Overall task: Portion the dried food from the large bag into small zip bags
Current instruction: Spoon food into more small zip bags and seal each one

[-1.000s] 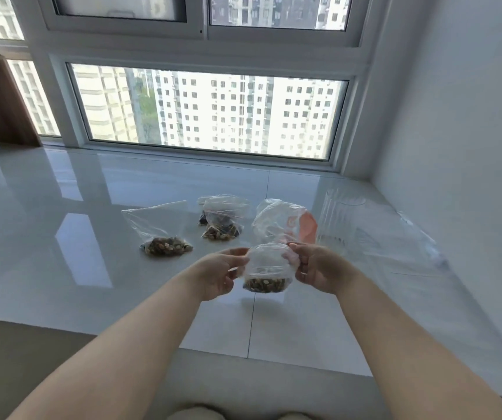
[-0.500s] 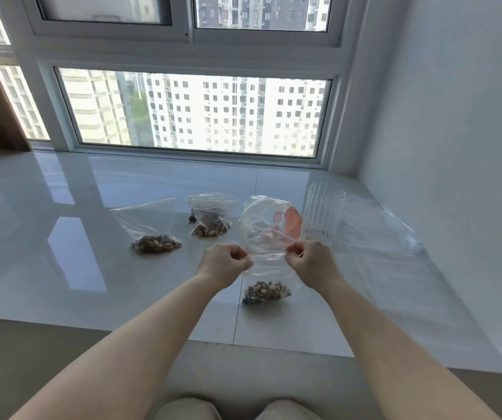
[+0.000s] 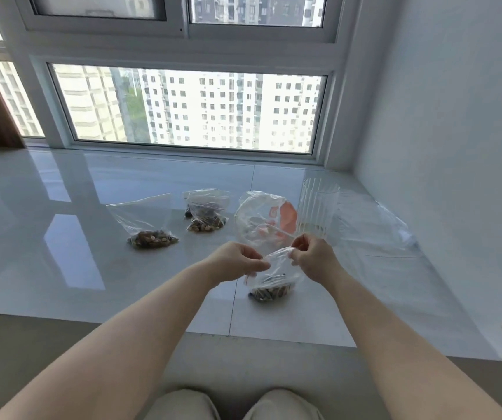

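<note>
Left hand (image 3: 237, 263) fingers (image 3: 254, 262) curled, pinching the left end of the top edge of a small zip bag (image 3: 274, 281). Right hand (image 3: 315, 262) fingers (image 3: 299, 245) curled too, pinching the right end of the same edge. Bag mouth stretched between the two hands, film crumpled there; can't tell whether the zip is closed. Dried food (image 3: 271, 292) sits in the bottom of that bag, which rests on the glossy white surface (image 3: 46, 262) near its front edge.

Just behind the hands: large clear bag (image 3: 262, 219) with orange print, crumpled, mouth facing the camera, contents not readable. Touching or just beside its right side, a ribbed clear glass (image 3: 318, 210), upright. Right of the glass, loose clear plastic sheeting (image 3: 374, 225) spread toward the wall (image 3: 456, 147).

Left of the large bag: two filled zip bags (image 3: 205, 213) stacked or overlapping, can't tell which. Further left, one more filled zip bag (image 3: 149, 228) lying apart from them, food at its near end.

Window (image 3: 189, 110) behind the surface.
</note>
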